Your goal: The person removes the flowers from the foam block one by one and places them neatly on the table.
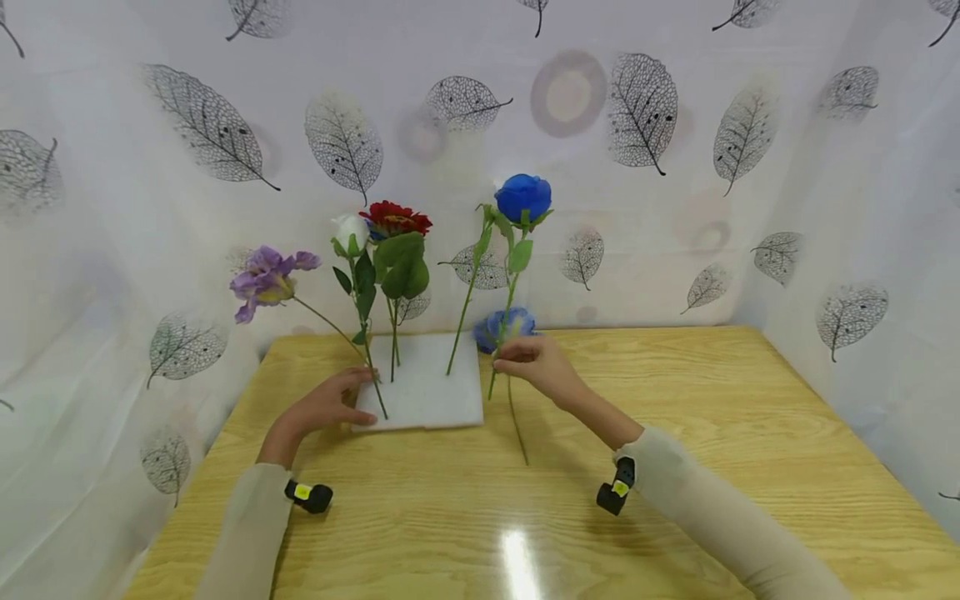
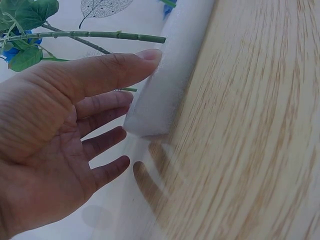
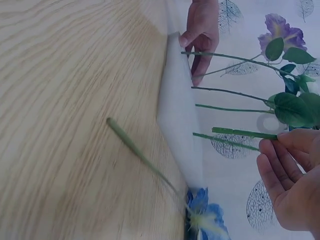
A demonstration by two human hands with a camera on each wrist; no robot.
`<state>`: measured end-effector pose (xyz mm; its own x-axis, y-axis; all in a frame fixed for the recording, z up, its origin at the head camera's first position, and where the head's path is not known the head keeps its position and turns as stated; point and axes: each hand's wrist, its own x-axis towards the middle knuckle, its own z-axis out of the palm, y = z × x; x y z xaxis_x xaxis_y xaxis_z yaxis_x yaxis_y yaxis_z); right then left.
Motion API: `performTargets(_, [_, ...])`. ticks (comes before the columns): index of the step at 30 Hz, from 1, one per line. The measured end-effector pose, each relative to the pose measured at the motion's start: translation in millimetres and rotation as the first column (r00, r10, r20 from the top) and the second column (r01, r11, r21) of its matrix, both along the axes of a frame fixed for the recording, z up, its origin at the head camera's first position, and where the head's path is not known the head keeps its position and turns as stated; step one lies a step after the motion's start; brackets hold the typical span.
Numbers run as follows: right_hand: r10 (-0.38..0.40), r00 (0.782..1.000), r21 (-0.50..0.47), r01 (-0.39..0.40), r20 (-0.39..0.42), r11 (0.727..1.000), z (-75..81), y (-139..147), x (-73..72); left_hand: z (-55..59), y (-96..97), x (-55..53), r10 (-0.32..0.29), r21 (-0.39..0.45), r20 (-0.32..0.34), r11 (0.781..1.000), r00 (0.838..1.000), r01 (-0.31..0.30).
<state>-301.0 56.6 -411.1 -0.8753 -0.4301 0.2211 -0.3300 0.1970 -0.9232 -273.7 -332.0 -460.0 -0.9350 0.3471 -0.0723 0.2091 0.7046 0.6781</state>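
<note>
My right hand (image 1: 542,367) pinches the green stem of a blue rose (image 1: 523,198) between thumb and fingers. The stem's cut lower end (image 3: 220,130) hangs free, apart from the white foam block (image 1: 431,400), near its right side. At the block's left end, my left hand (image 1: 330,408) rests with thumb at the near edge and fingers spread along the side. Standing in the foam are a leaning purple flower (image 1: 264,279), a white rose (image 1: 351,232), a red flower (image 1: 396,219) and a leafy stem (image 1: 467,300), its top partly behind the blue rose.
A lighter blue flower (image 1: 491,331) lies on the wooden table (image 1: 675,467) just right of the foam, its stem (image 1: 516,425) pointing toward me. Behind the table hangs a white leaf-print curtain (image 1: 480,50), which also covers both sides.
</note>
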Motion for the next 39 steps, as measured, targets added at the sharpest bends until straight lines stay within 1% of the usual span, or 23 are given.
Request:
performTargets(3, [-0.024,0.999,0.006,0.024,0.035,1.0,-1.7,13.2,2.1,-1.1,-0.2,-0.3,0.002,0.005,0.004,1.0,1.0,-0.002])
performTargets(8, [-0.046,0.998,0.011,0.045,0.049,0.999,-5.5,34.9,5.6,-1.0,-0.5,0.7,-0.001,0.004,0.006,1.0,1.0,0.001])
performTargets(15, [-0.07,0.99,-0.004,0.071,0.126,0.997,-11.0,57.5,7.6,-0.6,-0.7,1.3,-0.001,0.019,0.008,1.0,1.0,0.0])
performTargets(19, [-0.077,0.987,0.028,0.074,0.144,0.997,-16.3,69.9,7.7,0.3,-0.5,1.6,-0.004,0.016,0.004,1.0,1.0,0.004])
performTargets(23, [-0.073,0.986,0.072,0.063,0.152,0.995,-21.3,80.1,9.1,1.3,-0.3,2.1,-0.011,0.017,-0.003,1.0,1.0,0.011])
performTargets(27, [-0.056,0.983,0.09,0.04,0.175,0.995,-23.9,87.2,12.0,1.1,-0.4,1.8,-0.011,0.017,-0.006,1.0,1.0,0.011])
performTargets(33, [-0.045,0.969,0.122,0.015,0.243,0.992,-31.2,96.8,14.6,1.0,-0.9,2.1,-0.011,0.025,-0.002,1.0,1.0,0.011])
performTargets(39, [-0.03,0.954,0.144,-0.014,0.299,0.989,-34.3,99.9,17.0,-0.2,-1.0,1.1,-0.012,0.022,0.002,1.0,1.0,0.012])
